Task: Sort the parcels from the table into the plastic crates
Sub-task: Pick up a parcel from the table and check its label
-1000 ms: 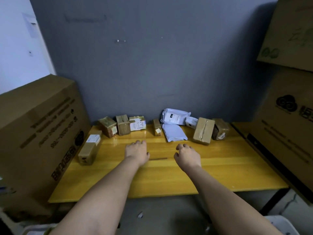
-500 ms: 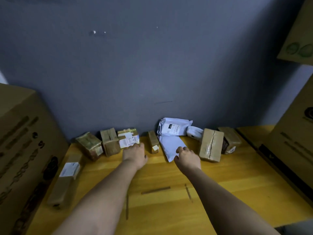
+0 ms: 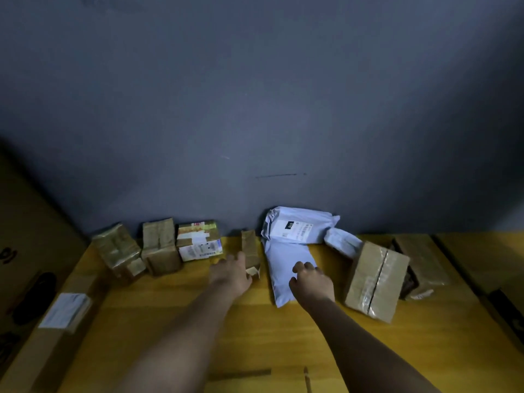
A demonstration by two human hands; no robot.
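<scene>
Far left: a long carton (image 3: 56, 316) with a white label lies along the edge of the yellow table (image 3: 425, 350).
Back row, left: three taped boxes (image 3: 160, 246) stand side by side against the grey wall (image 3: 255, 109).
Left hand (image 3: 231, 275): fingers curl round the near end of a small narrow box (image 3: 250, 252).
Right hand (image 3: 310, 283): fingers bent, resting on a flat white mailer (image 3: 283, 262); whether it pinches the mailer cannot be told.
Behind: a labelled white bag (image 3: 297, 226).
Right: a taped brown box (image 3: 375, 280), tilted, just beside another box (image 3: 422, 266).
</scene>
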